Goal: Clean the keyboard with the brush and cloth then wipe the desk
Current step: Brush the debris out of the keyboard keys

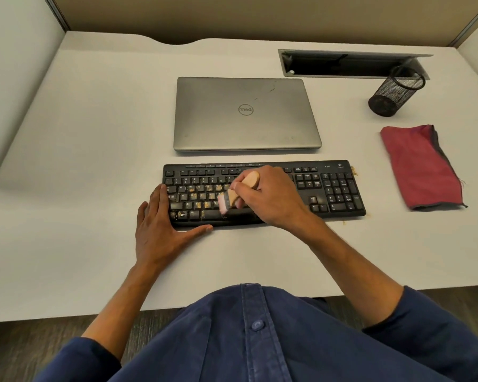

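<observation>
Brushing stage, head view: right hand (268,194) curled round the wooden brush (239,191), bristles down on the keyboard (264,193) near mid-desk (94,161). Left hand (160,230) flat, fingers straight, bracing the keyboard's left end. Tan crumbs thick on left keys, fewer at right edge. Red cloth (421,166) untouched, well right. Cloth wipe and desk wipe seemingly still to come.

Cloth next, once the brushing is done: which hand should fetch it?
Probably the right hand. The red cloth lies on the desk to the right of the keyboard, on that hand's side, though it must first put down the brush. The left hand braces the keyboard's far left corner.
</observation>
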### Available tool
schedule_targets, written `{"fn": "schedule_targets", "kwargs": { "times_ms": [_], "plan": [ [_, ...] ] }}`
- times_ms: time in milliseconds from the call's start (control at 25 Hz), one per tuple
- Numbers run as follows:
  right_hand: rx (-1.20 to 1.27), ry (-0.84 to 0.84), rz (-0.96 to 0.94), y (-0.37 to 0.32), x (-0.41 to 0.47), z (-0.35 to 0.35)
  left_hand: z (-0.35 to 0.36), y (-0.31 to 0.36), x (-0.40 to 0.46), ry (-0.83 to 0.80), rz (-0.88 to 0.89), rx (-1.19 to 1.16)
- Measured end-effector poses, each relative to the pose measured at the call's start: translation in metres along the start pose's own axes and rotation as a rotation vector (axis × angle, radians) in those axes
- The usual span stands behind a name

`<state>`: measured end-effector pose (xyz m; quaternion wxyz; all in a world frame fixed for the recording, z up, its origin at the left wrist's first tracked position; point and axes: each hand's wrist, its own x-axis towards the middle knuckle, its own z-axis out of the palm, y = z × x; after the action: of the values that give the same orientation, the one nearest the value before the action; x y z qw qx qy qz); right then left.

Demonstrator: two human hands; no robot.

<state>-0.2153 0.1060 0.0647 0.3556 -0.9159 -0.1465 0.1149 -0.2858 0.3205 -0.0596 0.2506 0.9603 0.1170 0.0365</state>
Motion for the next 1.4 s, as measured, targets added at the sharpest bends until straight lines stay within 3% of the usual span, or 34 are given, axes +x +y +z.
{"fn": "schedule_targets", "kwargs": {
  "times_ms": [240, 600, 840, 960, 1240, 1400],
  "plan": [
    [0.066, -0.096, -0.090, -0.024, 0.013, 0.031, -0.001, 0.000, 0.000, -0.011, -0.023, -0.014],
    [-0.281, -0.104, 0.093, -0.004, 0.014, -0.004, -0.003, 0.002, -0.001, 0.008, -0.019, -0.029],
    [0.035, -0.118, 0.016, -0.005, 0.018, -0.005, -0.004, 0.004, -0.002, 0.011, -0.019, -0.022],
    [-0.006, -0.135, 0.003, 0.003, 0.014, 0.001, -0.004, 0.004, -0.002, 0.015, -0.018, -0.019],
    [-0.108, -0.034, 0.203, 0.039, -0.003, -0.034, -0.002, 0.002, -0.001, 0.007, -0.006, -0.026],
    [0.025, 0.063, 0.218, 0.039, -0.003, -0.037, -0.003, 0.003, -0.001, 0.015, -0.005, -0.023]
  ]
}}
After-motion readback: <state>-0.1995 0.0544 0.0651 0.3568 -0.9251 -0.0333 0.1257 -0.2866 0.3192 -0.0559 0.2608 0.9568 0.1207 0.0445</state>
